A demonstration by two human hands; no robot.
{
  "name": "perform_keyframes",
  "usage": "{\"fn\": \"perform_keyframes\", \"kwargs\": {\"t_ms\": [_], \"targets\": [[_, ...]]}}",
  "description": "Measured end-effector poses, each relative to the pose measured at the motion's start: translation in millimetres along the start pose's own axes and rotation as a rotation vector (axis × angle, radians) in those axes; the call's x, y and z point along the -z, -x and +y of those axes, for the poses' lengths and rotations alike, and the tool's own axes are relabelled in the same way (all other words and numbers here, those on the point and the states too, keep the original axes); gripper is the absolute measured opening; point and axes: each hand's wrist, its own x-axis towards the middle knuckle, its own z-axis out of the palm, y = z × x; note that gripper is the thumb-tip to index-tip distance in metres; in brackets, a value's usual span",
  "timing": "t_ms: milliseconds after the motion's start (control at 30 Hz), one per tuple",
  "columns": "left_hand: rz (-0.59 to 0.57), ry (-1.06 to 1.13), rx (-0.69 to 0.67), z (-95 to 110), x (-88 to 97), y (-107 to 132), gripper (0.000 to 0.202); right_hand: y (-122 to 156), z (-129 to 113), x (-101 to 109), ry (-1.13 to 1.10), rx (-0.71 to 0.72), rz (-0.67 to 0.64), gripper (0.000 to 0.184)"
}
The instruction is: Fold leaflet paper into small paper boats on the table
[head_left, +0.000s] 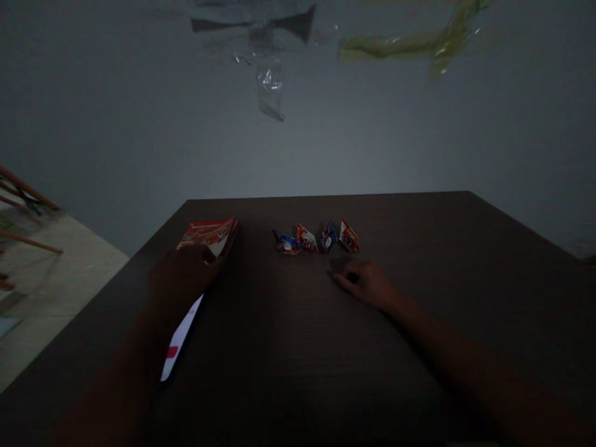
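"Nearest, left of the row of four small folded red-and-blue packets?"
"A narrow white strip with a red mark, far end hidden."
"The right hand?"
"Just before the row, fingers loosely parted."
"Left hand?"
"Left of the row, partly covering a flat red printed packet; I can't tell whether it grips."

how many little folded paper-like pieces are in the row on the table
4, left to right: the first blue piece, the first red-and-white piece, the second blue piece, and the second red-and-white piece just beyond the right hand. None looks hidden.
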Motion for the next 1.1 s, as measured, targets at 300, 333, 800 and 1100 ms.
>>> {"fn": "perform_keyframes", "kwargs": {"t_ms": [300, 333, 800, 1100], "targets": [[-0.147, 0.015, -0.371, 82.0, -5.3, 48.1, 0.025, 3.9, -15.9, 3.3, -0.197, 0.161, -0.081, 0.018], [-0.154, 0.034, -0.416, 91.2, -7.4, 53.3, 0.024, 4.6, -18.6, 4.3, -0.229, 0.167, -0.099, 0.029], [-0.539, 0.959, -0.762, 152.2, -31.6, 56.2, 0.022, 20.4, -8.7, 24.8, -0.819, 0.099, -0.376, 0.016], [-0.318, 1.261, -0.535, 123.1, -52.7, 25.8, 0.032, 20.0, 4.5, 31.0, -0.893, -0.031, -0.372, 0.016]]}}
